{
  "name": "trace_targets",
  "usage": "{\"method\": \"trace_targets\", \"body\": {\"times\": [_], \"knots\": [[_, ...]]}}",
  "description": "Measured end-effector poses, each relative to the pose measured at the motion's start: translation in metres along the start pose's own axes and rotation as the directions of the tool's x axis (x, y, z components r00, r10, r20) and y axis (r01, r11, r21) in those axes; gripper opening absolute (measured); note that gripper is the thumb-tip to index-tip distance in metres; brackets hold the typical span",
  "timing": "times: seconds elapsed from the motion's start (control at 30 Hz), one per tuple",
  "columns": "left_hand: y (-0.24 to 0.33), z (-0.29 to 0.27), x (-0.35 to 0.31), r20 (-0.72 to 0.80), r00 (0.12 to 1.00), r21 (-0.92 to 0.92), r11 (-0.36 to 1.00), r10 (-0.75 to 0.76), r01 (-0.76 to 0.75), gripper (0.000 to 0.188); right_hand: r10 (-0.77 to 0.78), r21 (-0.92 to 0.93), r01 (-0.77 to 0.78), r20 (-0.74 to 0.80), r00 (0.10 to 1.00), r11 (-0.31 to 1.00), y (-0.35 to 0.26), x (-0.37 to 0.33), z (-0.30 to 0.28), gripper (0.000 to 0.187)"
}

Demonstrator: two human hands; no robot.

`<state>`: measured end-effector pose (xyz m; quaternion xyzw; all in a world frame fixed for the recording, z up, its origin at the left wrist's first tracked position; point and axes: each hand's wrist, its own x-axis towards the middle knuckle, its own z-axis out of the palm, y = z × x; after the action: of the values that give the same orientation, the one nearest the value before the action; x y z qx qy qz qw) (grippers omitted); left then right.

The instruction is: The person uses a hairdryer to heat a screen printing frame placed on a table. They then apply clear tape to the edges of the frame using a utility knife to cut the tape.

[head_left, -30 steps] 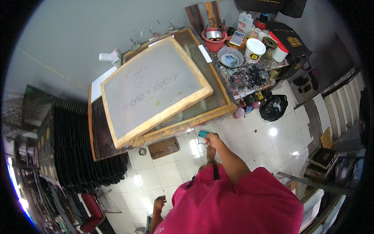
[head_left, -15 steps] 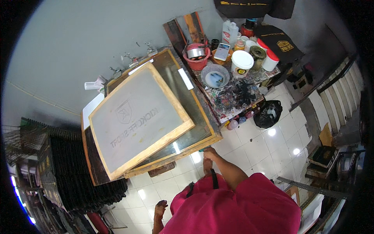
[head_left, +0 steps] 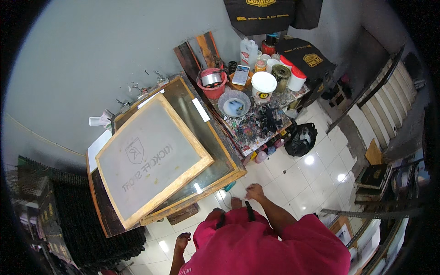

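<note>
In the frame's lower centre, a teal object [head_left: 228, 186] showed left of the loosely curled right grip [head_left: 255, 192], apart; whether that grip held anything, I couldn't tell.

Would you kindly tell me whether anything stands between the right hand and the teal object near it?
Nothing visible does: floor tiles show between the right hand and the teal object, though the table's wooden rim seems to hide part of it.
</note>
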<state>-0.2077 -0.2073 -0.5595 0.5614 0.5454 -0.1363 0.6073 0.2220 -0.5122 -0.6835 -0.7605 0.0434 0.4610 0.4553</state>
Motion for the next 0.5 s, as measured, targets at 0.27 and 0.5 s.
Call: {"method": "trace_targets", "body": {"times": [0.27,0.5], "knots": [[0.011,0.008,0.013,-0.052,0.998,-0.059,0.998,0.029,-0.032,0.04,0.204,-0.779,-0.261,-0.173,0.964,0.571,0.099,-0.066,-0.068,0.039],[-0.055,-0.026,0.025,0.125,0.985,0.001,0.993,0.121,-0.122,0.041,-0.006,-0.939,0.045,0.046,0.999,0.342,0.073,-0.057,-0.049,0.028]]}}
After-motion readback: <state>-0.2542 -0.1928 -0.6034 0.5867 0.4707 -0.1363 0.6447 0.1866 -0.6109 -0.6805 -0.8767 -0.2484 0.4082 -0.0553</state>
